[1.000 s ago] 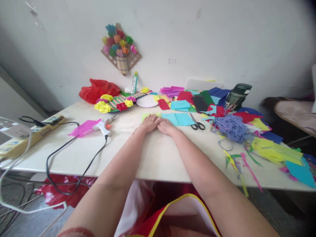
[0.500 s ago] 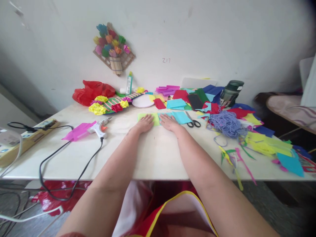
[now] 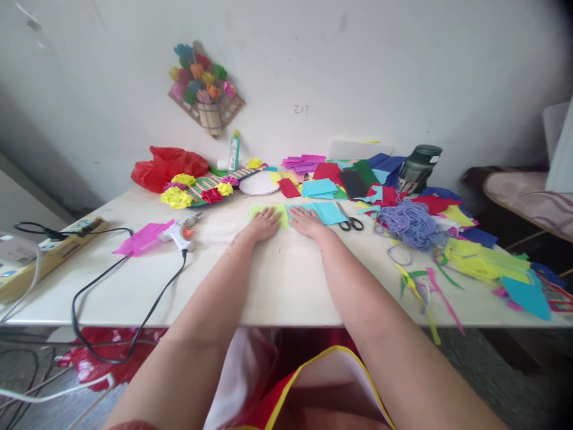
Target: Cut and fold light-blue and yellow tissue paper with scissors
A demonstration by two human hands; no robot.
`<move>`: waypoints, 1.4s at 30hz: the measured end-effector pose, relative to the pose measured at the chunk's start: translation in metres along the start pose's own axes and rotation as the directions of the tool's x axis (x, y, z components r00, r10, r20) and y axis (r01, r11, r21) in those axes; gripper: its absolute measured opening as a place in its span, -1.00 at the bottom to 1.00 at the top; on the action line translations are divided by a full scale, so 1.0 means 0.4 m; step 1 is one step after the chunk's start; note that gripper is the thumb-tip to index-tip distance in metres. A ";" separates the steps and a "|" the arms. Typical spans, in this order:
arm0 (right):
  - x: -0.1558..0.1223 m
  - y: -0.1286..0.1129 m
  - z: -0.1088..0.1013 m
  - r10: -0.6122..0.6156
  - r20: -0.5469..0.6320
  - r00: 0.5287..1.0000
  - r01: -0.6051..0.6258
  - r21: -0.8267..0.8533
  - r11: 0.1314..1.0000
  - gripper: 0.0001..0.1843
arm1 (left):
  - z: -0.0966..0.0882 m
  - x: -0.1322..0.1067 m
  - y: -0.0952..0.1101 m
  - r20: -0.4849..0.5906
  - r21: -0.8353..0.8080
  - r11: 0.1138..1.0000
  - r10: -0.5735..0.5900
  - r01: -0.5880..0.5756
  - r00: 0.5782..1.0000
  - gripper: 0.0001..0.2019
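Note:
My left hand [image 3: 264, 224] lies flat, fingers stretched forward, on a piece of yellow-green paper [image 3: 283, 217]. Flat too, my right hand [image 3: 306, 221] rests on the left part of light blue paper [image 3: 330, 213], which continues out to the right of it. The two papers lie side by side, and parts of both are hidden beneath my hands. Just right of the blue paper is a pair of scissors [image 3: 351, 224] with black handles. Neither hand grips anything.
A glue gun [image 3: 179, 235] with its cord lies left, by pink paper [image 3: 144, 240] and a power strip [image 3: 54, 254]. Flower-trimmed craft work [image 3: 203, 190] stands behind. Purple yarn [image 3: 412, 224], paper scraps, a dark phone [image 3: 354, 184] and a dark bottle [image 3: 419, 169] fill the right side.

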State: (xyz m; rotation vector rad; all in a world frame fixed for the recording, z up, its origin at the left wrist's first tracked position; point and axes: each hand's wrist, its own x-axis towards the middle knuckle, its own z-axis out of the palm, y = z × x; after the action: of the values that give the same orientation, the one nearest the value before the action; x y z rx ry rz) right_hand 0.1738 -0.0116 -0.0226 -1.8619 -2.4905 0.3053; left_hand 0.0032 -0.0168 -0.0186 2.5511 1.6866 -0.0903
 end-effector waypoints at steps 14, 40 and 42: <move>-0.009 -0.001 -0.004 -0.003 0.002 1.000 0.003 -0.011 1.000 -0.38 | -0.005 -0.011 0.005 0.009 -0.006 1.000 -0.010 0.010 1.000 -0.43; -0.009 -0.033 -0.002 -0.078 -0.164 0.983 0.075 -0.024 0.997 -0.39 | 0.004 -0.010 0.014 -0.014 -0.009 0.998 -0.060 0.060 0.998 -0.35; -0.007 -0.046 0.003 -0.116 -0.130 0.985 0.114 -0.022 0.993 -0.40 | 0.002 -0.012 0.016 -0.026 -0.019 0.998 -0.067 0.067 0.997 -0.32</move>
State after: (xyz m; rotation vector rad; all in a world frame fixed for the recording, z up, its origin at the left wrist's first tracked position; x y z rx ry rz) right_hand 0.1570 -0.0194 -0.0205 -1.6748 -2.5049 0.1576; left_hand 0.0074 -0.0238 -0.0189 2.4935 1.7743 -0.0455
